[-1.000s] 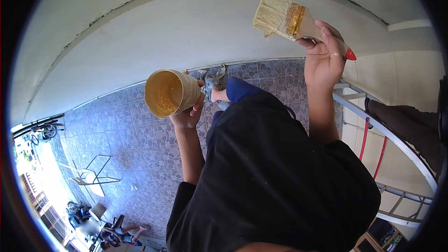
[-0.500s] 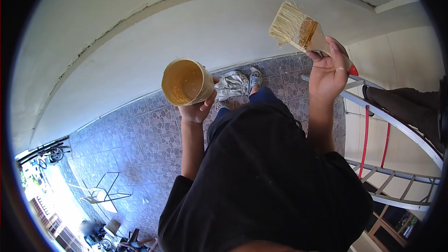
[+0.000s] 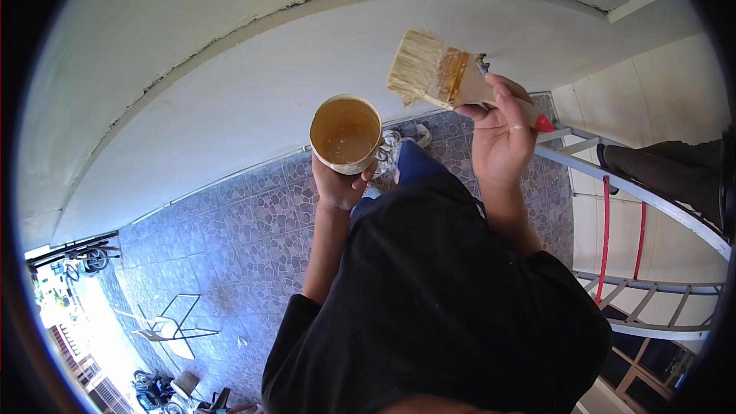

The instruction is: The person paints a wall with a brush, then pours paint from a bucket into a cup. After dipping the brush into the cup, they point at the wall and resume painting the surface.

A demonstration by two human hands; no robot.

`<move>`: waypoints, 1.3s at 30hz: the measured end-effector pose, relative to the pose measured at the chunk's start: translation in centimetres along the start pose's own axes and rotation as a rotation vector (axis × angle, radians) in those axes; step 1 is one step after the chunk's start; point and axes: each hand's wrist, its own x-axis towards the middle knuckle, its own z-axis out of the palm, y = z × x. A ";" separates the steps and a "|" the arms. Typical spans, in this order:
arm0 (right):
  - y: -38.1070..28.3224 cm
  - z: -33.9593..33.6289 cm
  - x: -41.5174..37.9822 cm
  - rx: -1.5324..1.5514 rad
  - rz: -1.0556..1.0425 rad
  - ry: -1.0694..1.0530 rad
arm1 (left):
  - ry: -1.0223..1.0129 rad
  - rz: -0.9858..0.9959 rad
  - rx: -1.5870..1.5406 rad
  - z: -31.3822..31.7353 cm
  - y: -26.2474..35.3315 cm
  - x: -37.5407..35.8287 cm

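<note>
My left hand (image 3: 337,186) is wrapped round a pale, paint-stained cup (image 3: 346,134), whose open mouth faces up toward me. Its inner walls are yellowish-brown, with specks at the bottom. In my right hand (image 3: 502,138) is a wide paintbrush (image 3: 452,78), gripped by its red-tipped handle. Cream paint coats the bristles, which point left and slightly up, apart from the cup and above it to the right. The brush's ferrule band is stained brown. Both hands are in front of a pale wall (image 3: 253,84).
A metal ladder (image 3: 636,180) with red braces stands on the right, with another person's dark-trousered leg (image 3: 659,172) on it. A rumpled cloth (image 3: 391,149) lies by my feet on the stone-patterned tile floor (image 3: 253,222). A folding chair (image 3: 176,326) is at lower left.
The paintbrush in my right hand has moved left and down, nearer the cup. My left hand has shifted right with the cup, which now faces more directly up toward me.
</note>
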 end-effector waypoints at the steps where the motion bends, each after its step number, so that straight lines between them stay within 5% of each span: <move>1: 0.1 0.1 -0.1 0.000 0.027 0.006 | 0.002 0.014 -0.003 0.1 -0.1 -0.2; 32: 0.9 0.7 -0.6 -0.004 0.097 0.001 | 0.122 0.058 0.065 -1.8 -0.1 -0.6; 35: -0.6 0.2 2.4 -0.286 0.112 0.163 | 0.124 0.061 0.043 -1.7 -0.3 -0.3; 39: -4.0 -2.8 9.6 -1.025 -0.245 0.021 | 0.084 0.096 0.019 -2.5 -0.3 -0.4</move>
